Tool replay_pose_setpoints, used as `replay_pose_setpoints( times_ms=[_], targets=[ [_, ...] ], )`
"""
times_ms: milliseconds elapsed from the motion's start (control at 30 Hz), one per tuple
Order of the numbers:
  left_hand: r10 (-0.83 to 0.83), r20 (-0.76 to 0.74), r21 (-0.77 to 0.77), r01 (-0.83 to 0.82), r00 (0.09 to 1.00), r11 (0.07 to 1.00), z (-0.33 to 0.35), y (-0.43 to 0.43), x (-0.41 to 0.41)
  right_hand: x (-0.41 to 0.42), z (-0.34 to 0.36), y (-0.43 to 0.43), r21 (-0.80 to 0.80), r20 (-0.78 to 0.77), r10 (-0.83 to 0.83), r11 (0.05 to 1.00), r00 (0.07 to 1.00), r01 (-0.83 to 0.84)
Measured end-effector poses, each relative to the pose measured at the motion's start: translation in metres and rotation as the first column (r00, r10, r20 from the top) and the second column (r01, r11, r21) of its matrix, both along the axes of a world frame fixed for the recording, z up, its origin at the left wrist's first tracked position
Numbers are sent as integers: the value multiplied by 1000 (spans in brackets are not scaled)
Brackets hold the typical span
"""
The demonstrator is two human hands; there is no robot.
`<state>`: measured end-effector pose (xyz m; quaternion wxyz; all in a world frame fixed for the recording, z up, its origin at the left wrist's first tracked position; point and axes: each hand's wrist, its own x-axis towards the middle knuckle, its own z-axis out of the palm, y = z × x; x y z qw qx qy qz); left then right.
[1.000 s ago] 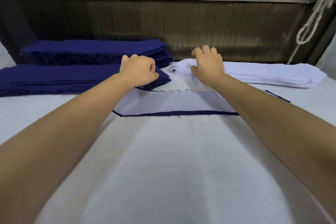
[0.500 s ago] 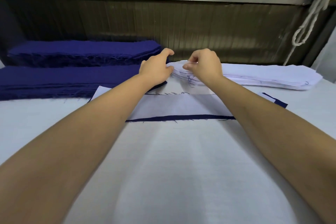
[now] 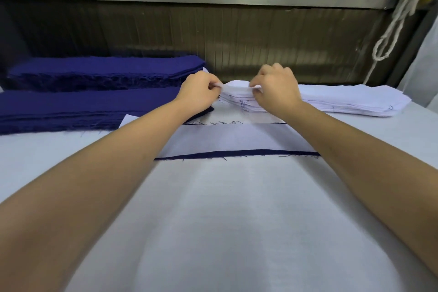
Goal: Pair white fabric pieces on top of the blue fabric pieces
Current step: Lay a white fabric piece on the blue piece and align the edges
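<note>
Since a second earlier, our left hand had left the corner of the near blue stack and joined our right hand at the left end of the flat stack of white fabric pieces, just above the middle of the frame.

From the head view, both hands pinched the thin top white fabric piece between curled fingers and thumb. Its end rose in a small arch between them, above the rest of the pile.

Just below the hands, at the centre, a long white fabric strip lay flat on a dark blue fabric strip, whose frayed near edge showed as a narrow line.

At middle left we saw the near stack of dark blue fabric pieces, and behind it the far stack of dark blue fabric pieces.

Our bare forearms crossed the white cloth-covered table, which filled the lower half. An off-white looped rope hung at upper right.
</note>
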<state>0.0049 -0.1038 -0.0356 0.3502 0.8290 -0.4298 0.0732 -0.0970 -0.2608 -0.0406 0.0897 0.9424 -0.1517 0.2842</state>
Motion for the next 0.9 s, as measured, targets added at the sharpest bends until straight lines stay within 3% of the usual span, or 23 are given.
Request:
replay_pose_setpoints(
  times_ms=[300,433,633,900],
  targets=[
    [136,-120,-10,-138,983,990,0,39,7,-35,-7,-40,25,-39,-210,977,977,211],
    [241,-156,-105,-259,958,960,-3,55,15,-49,-7,-50,30,-47,-292,955,955,294],
    [192,-324,-314,-297,926,902,-3,76,25,-62,-7,-49,58,0,-306,951,952,305],
    [91,-287,-279,-174,954,945,-10,118,25,-91,-10,-42,176,9,-233,958,973,227]
  ],
)
